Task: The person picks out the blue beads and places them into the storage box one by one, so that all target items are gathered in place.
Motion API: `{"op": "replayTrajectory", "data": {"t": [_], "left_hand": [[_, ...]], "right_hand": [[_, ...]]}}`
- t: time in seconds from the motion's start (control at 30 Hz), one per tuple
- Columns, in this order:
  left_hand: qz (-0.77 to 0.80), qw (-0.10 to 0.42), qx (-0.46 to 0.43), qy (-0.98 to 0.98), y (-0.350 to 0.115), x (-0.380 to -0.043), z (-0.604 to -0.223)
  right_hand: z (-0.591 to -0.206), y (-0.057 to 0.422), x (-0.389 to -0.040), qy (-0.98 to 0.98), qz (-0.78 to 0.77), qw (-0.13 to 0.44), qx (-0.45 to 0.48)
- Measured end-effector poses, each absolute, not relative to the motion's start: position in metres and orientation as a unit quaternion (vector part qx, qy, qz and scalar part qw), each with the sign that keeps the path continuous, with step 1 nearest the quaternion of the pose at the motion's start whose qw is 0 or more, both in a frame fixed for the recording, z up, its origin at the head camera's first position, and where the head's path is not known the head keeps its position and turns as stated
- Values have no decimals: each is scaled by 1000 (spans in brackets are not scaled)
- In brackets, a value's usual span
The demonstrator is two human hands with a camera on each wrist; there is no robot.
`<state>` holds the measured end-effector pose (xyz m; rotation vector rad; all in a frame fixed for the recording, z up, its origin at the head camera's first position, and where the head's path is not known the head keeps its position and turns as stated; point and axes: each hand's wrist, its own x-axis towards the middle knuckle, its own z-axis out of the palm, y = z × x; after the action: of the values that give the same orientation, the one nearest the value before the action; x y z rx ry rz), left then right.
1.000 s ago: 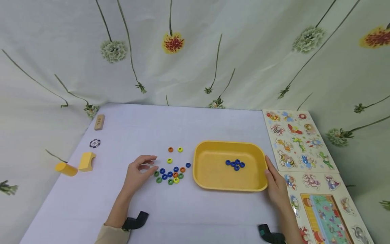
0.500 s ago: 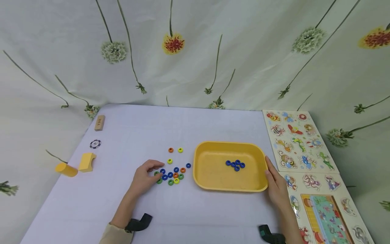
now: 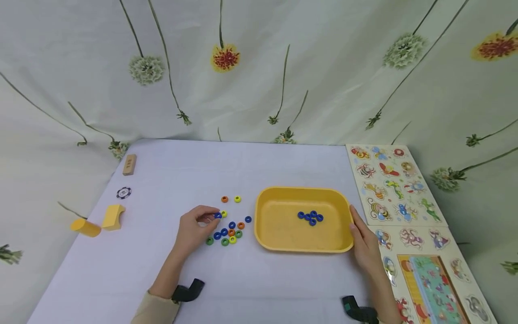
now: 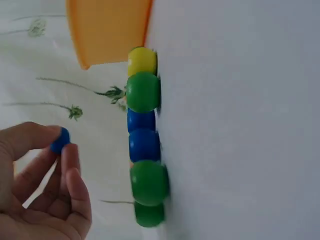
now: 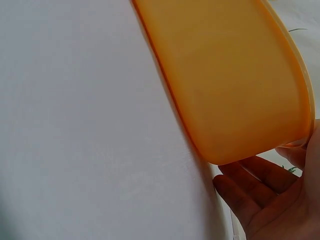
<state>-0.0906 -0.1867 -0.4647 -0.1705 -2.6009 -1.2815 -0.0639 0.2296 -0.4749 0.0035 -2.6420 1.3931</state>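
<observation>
While left fingers pinch a rounded blue bead, right fingers grip a yellow tray.

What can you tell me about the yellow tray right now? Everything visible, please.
The yellow tray is a shallow rounded rectangle with a raised rim, smooth and plastic-looking. It sits upright on the white tabletop, its longer sides running left to right in the head view. Five blue beads lie clustered near the middle of its floor. The right hand holds its right end.
</observation>
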Motion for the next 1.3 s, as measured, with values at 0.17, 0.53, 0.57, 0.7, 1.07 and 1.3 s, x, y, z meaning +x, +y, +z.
{"op": "replayTrajectory", "data": {"t": [0.17, 0.53, 0.57, 0.7, 1.07, 1.3], "left_hand": [[-491, 85, -138, -856, -147, -103, -434], [-471, -69, -206, -855, -44, -136, -423], [-462, -78, -204, -860, -38, -139, -425], [-423, -97, -179, -883, -21, -149, -434], [-336, -133, -195, -912, -1, -151, -442], [-331, -118, -222, -910, 1, -151, -447]], "right_hand": [[-475, 229, -63, -884, 460, 78, -2], [-473, 228, -63, -879, 470, 77, 2], [-473, 228, -63, -879, 470, 77, 2], [-472, 228, -63, -880, 468, 80, 5], [-470, 228, -63, -881, 467, 76, 7], [-473, 229, -63, -881, 467, 75, -2]]}}
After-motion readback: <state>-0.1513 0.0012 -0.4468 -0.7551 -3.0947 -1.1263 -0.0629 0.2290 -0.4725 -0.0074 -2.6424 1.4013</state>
